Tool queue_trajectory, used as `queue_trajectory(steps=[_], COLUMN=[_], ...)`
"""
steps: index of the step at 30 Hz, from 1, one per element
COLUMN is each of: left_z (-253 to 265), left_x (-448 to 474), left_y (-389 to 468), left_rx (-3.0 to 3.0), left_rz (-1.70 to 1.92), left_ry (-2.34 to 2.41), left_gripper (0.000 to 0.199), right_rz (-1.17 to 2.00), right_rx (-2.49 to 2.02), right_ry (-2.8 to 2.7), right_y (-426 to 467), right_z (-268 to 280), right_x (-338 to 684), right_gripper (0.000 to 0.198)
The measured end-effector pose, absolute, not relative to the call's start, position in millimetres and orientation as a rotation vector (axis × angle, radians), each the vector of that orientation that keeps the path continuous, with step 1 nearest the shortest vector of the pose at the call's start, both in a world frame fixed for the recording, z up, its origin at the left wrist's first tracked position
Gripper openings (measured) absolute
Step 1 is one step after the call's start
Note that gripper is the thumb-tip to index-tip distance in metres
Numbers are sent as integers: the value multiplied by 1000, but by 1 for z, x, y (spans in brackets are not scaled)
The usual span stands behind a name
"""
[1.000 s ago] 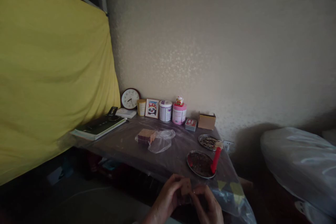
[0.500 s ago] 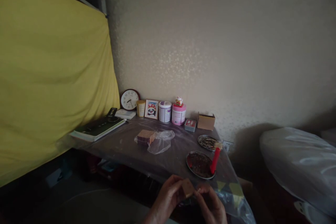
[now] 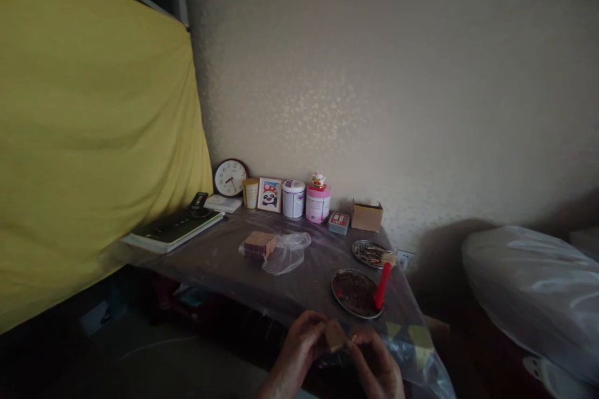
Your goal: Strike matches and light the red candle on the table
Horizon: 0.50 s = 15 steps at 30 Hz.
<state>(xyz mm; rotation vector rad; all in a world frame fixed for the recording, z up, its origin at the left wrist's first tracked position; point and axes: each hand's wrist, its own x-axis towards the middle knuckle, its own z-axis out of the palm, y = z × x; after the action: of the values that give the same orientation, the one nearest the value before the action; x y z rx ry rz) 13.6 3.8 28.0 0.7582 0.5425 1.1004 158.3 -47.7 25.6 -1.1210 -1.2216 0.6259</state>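
Since one second ago, the box (image 3: 334, 335) has been turned and tilted a little in the left hand (image 3: 302, 344), and the right hand (image 3: 374, 358) has been shifted slightly rightward. The box is grasped by the left fingers (image 3: 309, 320) and held up near the near edge of the worktop (image 3: 210, 255). The right fingers are brought together beside the box's right edge; a small pale tip can be seen there, but whether anything is pinched cannot be told.

Beyond the hands, the front plate (image 3: 333, 290) is set on the worktop, with a red cylinder (image 3: 382, 287) leaned at its right edge. Behind it is placed the rear plate (image 3: 352, 252), on which thin sticks (image 3: 387, 258) are laid. Farther left, a stack (image 3: 257, 245) is left partly covered by a clear bag (image 3: 292, 254).

Along the wall, a clock (image 3: 231, 177), a cup (image 3: 250, 194), a picture (image 3: 270, 194), a white tub (image 3: 294, 201), a pink tub (image 3: 318, 207) topped by a figurine (image 3: 319, 181), a tin (image 3: 338, 223) and a carton (image 3: 367, 218) are lined up.
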Motion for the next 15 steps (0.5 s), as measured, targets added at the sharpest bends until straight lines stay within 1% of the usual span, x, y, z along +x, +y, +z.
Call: queue_trajectory(steps=[8, 15], left_z=[14, 28], left_x=[14, 12], left_y=[9, -1], left_rx=[1018, 1113], left_rz=[1098, 1026], left_ry=[633, 592], left_gripper=[26, 37], right_rz=[575, 537], right_rx=[-1200, -1200], right_ry=[-1235, -1248], right_y=[-49, -45], right_z=[30, 25], right_x=[160, 162], right_gripper=[24, 25])
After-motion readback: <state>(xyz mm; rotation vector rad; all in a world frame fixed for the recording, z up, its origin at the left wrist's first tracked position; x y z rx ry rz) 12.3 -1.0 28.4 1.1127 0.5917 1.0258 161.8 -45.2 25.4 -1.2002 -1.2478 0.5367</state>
